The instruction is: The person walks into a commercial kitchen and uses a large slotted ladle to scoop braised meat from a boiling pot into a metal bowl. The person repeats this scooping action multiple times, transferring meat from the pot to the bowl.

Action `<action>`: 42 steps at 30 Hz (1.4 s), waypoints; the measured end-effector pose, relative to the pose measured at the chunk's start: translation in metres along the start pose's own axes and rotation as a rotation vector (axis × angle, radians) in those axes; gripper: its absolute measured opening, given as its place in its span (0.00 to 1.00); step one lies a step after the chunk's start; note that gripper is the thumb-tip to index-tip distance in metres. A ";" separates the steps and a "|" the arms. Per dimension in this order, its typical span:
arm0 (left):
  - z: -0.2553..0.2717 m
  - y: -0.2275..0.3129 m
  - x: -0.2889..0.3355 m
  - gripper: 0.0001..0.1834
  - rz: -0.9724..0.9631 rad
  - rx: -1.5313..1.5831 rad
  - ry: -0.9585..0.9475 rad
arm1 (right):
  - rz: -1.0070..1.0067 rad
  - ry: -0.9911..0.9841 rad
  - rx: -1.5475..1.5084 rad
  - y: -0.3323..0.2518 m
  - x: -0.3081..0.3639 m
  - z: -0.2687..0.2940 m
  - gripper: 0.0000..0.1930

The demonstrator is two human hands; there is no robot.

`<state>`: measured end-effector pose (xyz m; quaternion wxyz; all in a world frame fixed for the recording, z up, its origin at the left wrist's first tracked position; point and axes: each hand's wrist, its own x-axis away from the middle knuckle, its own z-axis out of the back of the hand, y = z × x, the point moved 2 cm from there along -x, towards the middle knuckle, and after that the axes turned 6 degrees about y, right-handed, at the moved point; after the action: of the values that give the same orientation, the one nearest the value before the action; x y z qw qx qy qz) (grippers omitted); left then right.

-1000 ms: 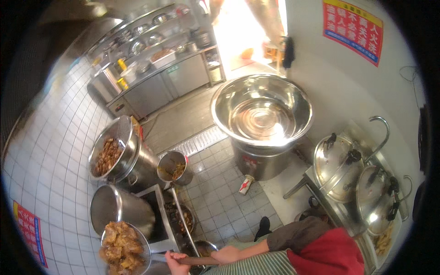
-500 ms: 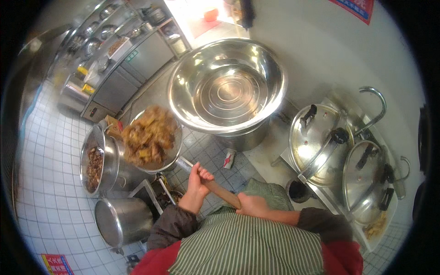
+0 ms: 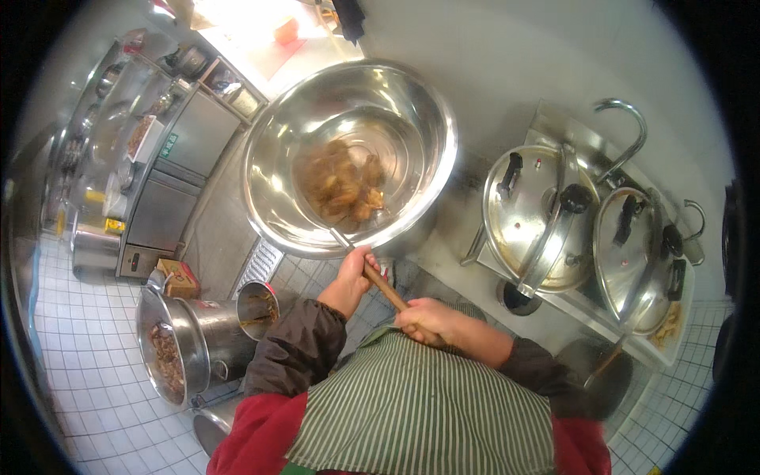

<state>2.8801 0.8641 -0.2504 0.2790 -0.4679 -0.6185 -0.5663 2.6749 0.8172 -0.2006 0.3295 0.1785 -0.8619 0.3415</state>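
My left hand (image 3: 354,279) is closed round the upper part of a wooden handle, close to its metal shank. Lower down, near my striped apron, my right hand (image 3: 431,321) grips the same handle. It belongs to a long-handled scoop (image 3: 385,290), which reaches over the near rim of a wide steel basin (image 3: 419,150). Chunky brown pieces of food, perhaps meat (image 3: 348,186), lie in the basin, blurred by motion. They hide the scoop's head.
At lower left stands a steel pot (image 3: 202,340) with brown contents, beside a smaller container (image 3: 257,309) and a cardboard box (image 3: 178,277). Two lidded steel cookers (image 3: 538,214) flank the right side, under curved taps. Steel cabinets and shelves (image 3: 186,170) line the far left.
The scoop's heap of food has swung up and right from over a pot on the left into the basin. My view has turned, and both hands keep their hold.
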 end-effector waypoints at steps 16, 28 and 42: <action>0.018 0.001 0.049 0.10 -0.026 0.188 -0.030 | 0.294 0.236 0.782 0.006 0.002 -0.006 0.17; 0.111 -0.081 0.088 0.19 -0.261 0.651 -0.106 | 0.406 0.047 1.491 0.034 0.041 -0.010 0.23; 0.299 -0.262 0.156 0.16 -0.454 1.342 0.317 | 0.838 -0.711 1.894 0.141 -0.013 -0.090 0.24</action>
<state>2.6373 1.2132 -0.2895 0.4679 0.0315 -0.8667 -0.1699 2.6492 0.9809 -0.2267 -0.3512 0.1405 -0.2881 0.8797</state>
